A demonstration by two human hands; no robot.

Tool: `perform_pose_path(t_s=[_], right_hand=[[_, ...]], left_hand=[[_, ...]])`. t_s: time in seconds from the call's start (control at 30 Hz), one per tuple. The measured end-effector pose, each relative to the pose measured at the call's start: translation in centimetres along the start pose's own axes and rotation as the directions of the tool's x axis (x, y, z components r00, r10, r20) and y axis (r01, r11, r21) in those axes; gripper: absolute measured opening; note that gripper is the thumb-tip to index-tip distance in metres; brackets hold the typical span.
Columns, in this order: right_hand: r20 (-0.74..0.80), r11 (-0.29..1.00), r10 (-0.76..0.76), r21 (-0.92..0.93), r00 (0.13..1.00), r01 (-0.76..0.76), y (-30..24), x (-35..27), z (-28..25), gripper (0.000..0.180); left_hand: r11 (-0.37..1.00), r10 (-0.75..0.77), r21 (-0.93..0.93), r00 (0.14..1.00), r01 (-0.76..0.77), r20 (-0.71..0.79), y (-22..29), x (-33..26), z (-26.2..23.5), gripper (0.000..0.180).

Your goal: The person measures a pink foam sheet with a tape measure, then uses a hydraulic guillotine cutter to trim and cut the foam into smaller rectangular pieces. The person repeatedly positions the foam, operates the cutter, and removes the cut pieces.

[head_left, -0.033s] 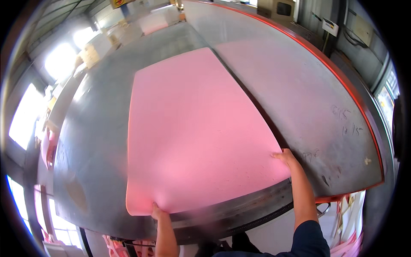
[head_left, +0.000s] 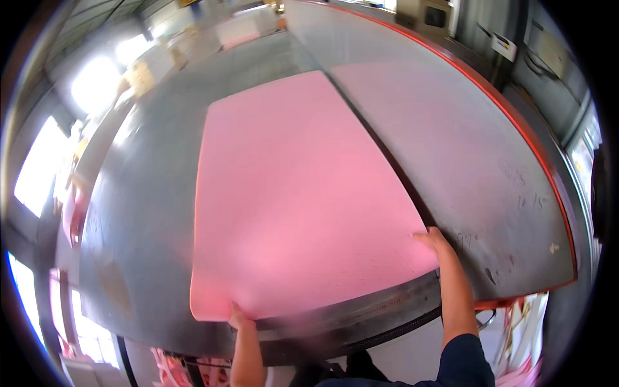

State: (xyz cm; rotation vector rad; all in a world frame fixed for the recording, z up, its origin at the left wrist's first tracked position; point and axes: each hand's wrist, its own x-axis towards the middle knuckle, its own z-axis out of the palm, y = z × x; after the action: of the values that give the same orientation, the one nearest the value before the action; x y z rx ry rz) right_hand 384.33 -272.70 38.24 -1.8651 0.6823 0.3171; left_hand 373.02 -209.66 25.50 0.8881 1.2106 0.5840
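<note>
A large pink foam sheet (head_left: 296, 193) lies on a grey metal tabletop (head_left: 142, 219), its long right edge beside a dark seam at the foot of a grey panel. My left hand (head_left: 240, 317) grips the sheet's near edge close to the left corner, thumb on top and the other fingers hidden beneath. Over at the near right corner, my right hand (head_left: 435, 242) holds the sheet by its right edge, thumb on the upper face. Small dark specks dot the pink surface near that corner.
The grey panel (head_left: 451, 142) along the right has a red-orange rim (head_left: 509, 106) and faint handwritten marks. Pale blocks (head_left: 248, 26) stand at the far end. Pink and white scraps (head_left: 516, 329) hang or lie below the table's near right corner. Bright windows line the left.
The view has shifted slightly, so the surroundings sit a little differently in the picture. Both hands keep their grip on the foam sheet, which shows no clear movement on the table.
</note>
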Motion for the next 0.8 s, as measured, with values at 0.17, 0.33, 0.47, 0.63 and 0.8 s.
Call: perform_pose_path(t_s=[0.17, 0.33, 0.47, 0.63, 0.8], right_hand=[[-0.093, 0.980, 0.138, -0.132, 0.986, -0.150, 8.4, -2.2, -2.2, 0.065], [-0.205, 0.871, 0.415, 0.371, 0.886, -0.322, 15.0, -4.8, 2.0, 0.091], [-0.127, 0.693, 0.517, 0.643, 0.846, -0.327, 15.0, -6.4, 8.4, 0.088], [-0.076, 0.596, 0.512, 0.749, 0.856, -0.290, 16.6, -5.0, 9.2, 0.076], [-0.014, 0.533, 0.379, 0.821, 0.925, -0.206, 17.9, -4.0, 9.8, 0.053]], left_hand=[[0.920, 0.254, 0.299, 0.967, -0.253, 0.037, 1.3, -5.8, -5.5, 0.031], [0.584, -0.042, -0.564, 0.715, 0.584, 0.698, 12.2, -11.8, -1.4, 0.020], [0.443, 0.056, -0.616, 0.666, 0.651, 0.744, 14.3, -12.1, -0.4, 0.020], [0.426, 0.030, -0.636, 0.692, 0.644, 0.721, 14.0, -11.9, -0.7, 0.019], [0.821, -0.126, -0.502, 0.944, 0.272, 0.306, 11.9, -10.1, -2.1, 0.010]])
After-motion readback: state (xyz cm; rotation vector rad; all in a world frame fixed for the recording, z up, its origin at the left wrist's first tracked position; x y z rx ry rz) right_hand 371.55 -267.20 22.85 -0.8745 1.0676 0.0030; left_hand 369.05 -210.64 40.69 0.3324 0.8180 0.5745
